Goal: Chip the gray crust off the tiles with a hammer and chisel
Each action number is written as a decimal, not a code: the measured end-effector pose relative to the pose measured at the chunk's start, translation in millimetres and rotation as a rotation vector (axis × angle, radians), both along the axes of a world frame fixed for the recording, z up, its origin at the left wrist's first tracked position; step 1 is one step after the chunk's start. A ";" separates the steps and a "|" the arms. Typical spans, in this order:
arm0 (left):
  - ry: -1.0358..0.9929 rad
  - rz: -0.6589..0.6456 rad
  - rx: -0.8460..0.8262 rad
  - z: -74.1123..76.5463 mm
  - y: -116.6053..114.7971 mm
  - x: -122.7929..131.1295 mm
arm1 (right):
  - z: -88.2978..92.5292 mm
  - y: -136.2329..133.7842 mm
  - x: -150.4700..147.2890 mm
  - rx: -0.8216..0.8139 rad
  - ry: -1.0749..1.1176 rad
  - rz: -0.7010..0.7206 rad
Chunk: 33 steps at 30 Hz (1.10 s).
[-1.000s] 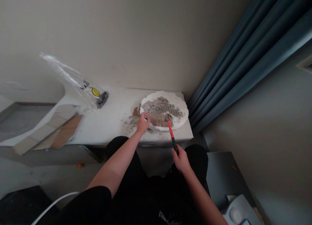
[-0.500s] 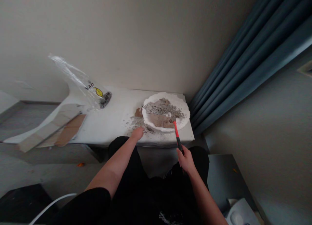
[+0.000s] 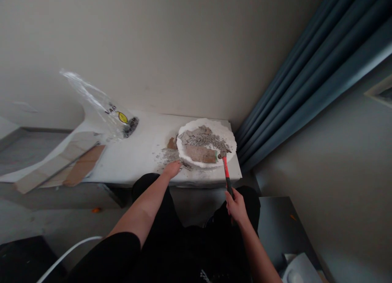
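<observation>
Head view looks down on a white table (image 3: pixel 128 160) against a wall (image 3: pixel 153 50), with a blue curtain (image 3: pixel 294 79) at right. On a ragged white disc (image 3: pixel 229 141) lie broken tile pieces (image 3: pixel 200 153). Right hand (image 3: pixel 236 206) grips a red-handled hammer (image 3: pixel 227 172) low, its head held over the pieces. Left hand (image 3: pixel 172 169), fingers spread, rests at the table's edge beside scattered chips (image 3: pixel 168 155).

Dim, flat light (edges warped)

The hammer (image 3: pixel 226 170) has a glossy red plastic handle, a matt black grip (image 3: pixel 229 188) and a dull metal head (image 3: pixel 223 154). The white slab (image 3: pixel 221 130) looks like rough, crumbly foam or plaster, heaped with gritty grey tile rubble (image 3: pixel 202 139). The clear plastic bag (image 3: pixel 97 105) shines, while the blue-grey curtain (image 3: pixel 294 83) is matt cloth.
</observation>
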<state>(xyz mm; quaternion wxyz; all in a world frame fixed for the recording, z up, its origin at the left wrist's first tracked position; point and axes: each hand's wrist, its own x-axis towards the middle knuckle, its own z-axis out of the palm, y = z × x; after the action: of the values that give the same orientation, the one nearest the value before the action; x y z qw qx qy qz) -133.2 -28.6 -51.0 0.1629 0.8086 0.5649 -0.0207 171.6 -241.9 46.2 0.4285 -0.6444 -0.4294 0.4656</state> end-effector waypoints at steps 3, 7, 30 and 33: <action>0.009 0.007 0.014 -0.8 1.1 -0.6 | -1.9 -1.7 2.5 0.001 -0.001 -0.005; 0.035 0.056 0.033 -2.1 6.7 -6.2 | 0.6 -3.6 2.1 -0.016 0.018 -0.014; -0.016 0.069 0.076 -9.1 4.6 -8.9 | -2.8 -9.7 2.0 -0.024 0.062 0.010; -0.187 0.368 0.179 -1.8 12.9 -14.5 | -4.0 -9.7 3.1 -0.034 0.053 0.009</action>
<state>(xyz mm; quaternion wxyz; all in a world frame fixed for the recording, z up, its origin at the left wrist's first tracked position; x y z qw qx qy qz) -147.7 -15.6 -52.8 0.1433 0.7015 0.6851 0.1345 174.7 -251.6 42.2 0.4269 -0.6370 -0.4127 0.4916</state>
